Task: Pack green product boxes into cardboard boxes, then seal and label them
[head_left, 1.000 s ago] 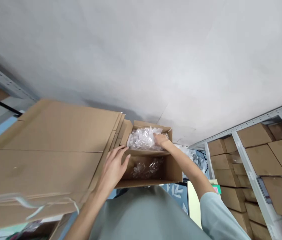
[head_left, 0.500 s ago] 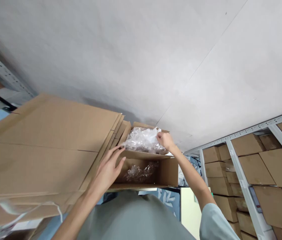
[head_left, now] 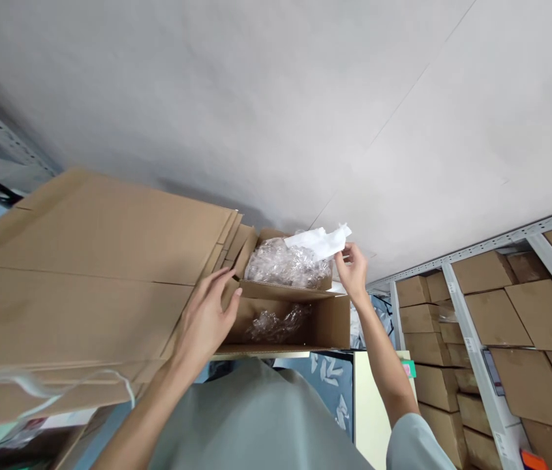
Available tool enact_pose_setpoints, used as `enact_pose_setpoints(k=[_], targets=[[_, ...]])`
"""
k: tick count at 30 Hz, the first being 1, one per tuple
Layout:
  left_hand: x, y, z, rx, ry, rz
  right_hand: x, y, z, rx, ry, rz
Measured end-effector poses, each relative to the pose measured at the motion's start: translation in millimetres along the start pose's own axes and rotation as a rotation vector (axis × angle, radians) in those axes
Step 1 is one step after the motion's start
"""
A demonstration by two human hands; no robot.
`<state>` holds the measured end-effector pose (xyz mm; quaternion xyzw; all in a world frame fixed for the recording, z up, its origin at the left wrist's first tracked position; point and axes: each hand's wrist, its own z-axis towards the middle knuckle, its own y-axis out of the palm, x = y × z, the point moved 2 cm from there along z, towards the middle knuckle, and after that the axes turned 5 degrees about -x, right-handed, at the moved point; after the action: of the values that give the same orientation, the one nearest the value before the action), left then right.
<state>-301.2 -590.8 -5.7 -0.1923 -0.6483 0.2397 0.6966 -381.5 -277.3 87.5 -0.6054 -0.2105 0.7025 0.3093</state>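
White, thin and crumpled, a strip of sheet material stretches above and beyond the near brown rectangular open cardboard box; whether it is paper or plastic cannot be told. The person's right hand, past the near box's far right corner, pinches the strip's right end between thumb and fingers. The person's left hand, at the near box's left end, has its fingers spread and holds nothing visible; whether the fingertips touch cardboard cannot be told. Directly behind the near box stands a 2nd brown open cardboard box, filled with a crinkled heap of clear plastic wrap, over which the strip lies or hangs. Inside the near box is a smaller crumpled clear plastic wad. Left of the near box lies a broad stack of flat brown cardboard, with a white looping cord at its front side. Below and right of the near box shows a blue surface with pale marks. Well to its right, a grey metal rack carries stacked brown cardboard cartons.
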Motion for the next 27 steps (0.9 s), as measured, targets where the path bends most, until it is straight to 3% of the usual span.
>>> enact_pose_setpoints(k=[4,8,11,13,15,19,21,24,27], targets=[[27,-2.3,9,0.0,0.076,-0.044,-8,-3,-10,0.008,0.018,0.173],[64,21.3,38,-0.136,0.137,-0.068,-7,15,-19,-0.106,0.079,0.337],[79,40.1,60,-0.242,0.082,-0.069,-4,31,-25,-0.179,0.128,0.399],[79,42.8,69,-0.253,0.049,-0.04,1,34,-26,-0.186,0.17,0.401],[73,36.3,73,-0.193,0.048,0.018,10,27,-22,-0.103,0.215,0.406],[49,18.0,83,-0.045,-0.006,0.13,28,-13,-13,0.298,0.245,0.431],[40,17.4,88,-0.051,-0.03,0.128,31,-31,-13,0.386,0.215,0.395],[39,25.4,92,-0.136,-0.007,0.059,24,-37,-26,0.289,0.153,0.303],[44,29.4,85,-0.263,0.063,-0.027,9,-23,-51,0.135,0.073,0.179]])
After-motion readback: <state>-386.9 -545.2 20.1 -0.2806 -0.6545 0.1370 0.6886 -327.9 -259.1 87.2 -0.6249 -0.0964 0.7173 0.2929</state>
